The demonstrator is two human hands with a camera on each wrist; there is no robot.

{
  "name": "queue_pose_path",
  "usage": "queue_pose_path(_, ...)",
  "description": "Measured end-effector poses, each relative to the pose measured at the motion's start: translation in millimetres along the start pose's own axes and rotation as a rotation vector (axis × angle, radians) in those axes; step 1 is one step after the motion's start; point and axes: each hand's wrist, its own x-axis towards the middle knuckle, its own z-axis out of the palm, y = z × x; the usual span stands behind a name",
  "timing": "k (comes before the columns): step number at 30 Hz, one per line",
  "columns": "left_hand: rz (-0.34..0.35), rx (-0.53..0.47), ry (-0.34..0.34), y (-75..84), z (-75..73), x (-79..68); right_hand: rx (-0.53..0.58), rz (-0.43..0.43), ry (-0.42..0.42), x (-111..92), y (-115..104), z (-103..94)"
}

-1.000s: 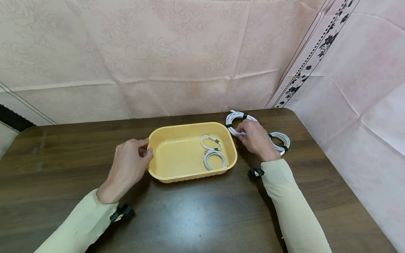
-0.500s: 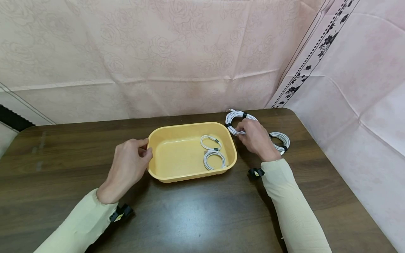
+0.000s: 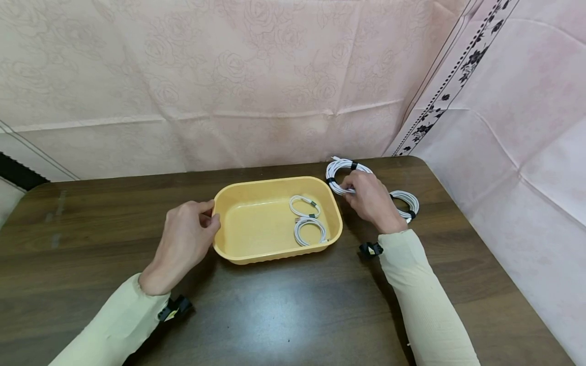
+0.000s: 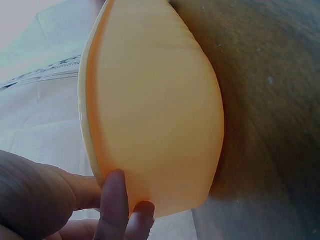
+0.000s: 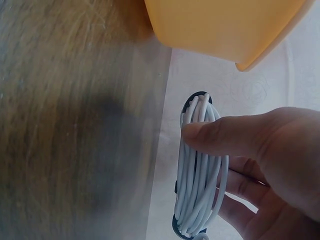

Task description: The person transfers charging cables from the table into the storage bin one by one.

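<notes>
My left hand [image 3: 183, 239] pinches the left end of a yellow plastic tray [image 3: 252, 223], thumb and fingers on either side of its rim. In the left wrist view the fingertips press the outer wall [image 4: 160, 115]. My right hand [image 3: 368, 198] grips a coiled white cable [image 3: 338, 189], just beyond the tray's far right corner. In the right wrist view the thumb lies across the cable's strands, which black straps bind. A second coiled white cable [image 3: 414, 205] lies on the table to the right, partly behind the right wrist.
Inside the tray's right half rest two smaller white cable coils, a thin one [image 3: 293, 206] and a thicker one [image 3: 298, 233]. The brown wooden table [image 3: 274, 315] ends at a pale floral cloth [image 3: 256, 101] behind and on the right.
The far edge of the gripped cable coil has risen very slightly. Both hands and the tray stay nearly in place.
</notes>
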Motion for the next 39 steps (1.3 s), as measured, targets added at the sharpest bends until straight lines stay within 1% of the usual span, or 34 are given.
queue_pose_path(14,0.005,-0.006,-0.001,-0.1,-0.3,0.1,0.012,-0.005,0.007,-0.8,-1.0,-3.8)
queue_pose_path(23,0.0,-0.006,-0.001,-0.1,0.0,0.4,0.01,-0.003,-0.004,-0.8,-0.7,-5.3)
queue_pose_path(31,-0.004,-0.01,-0.007,-0.1,0.0,0.5,0.006,-0.008,0.017,-1.3,-1.5,-7.3)
queue_pose_path(39,0.005,-0.004,0.006,-0.9,-0.2,-0.3,0.008,-0.005,0.028,-2.4,-1.4,-9.9)
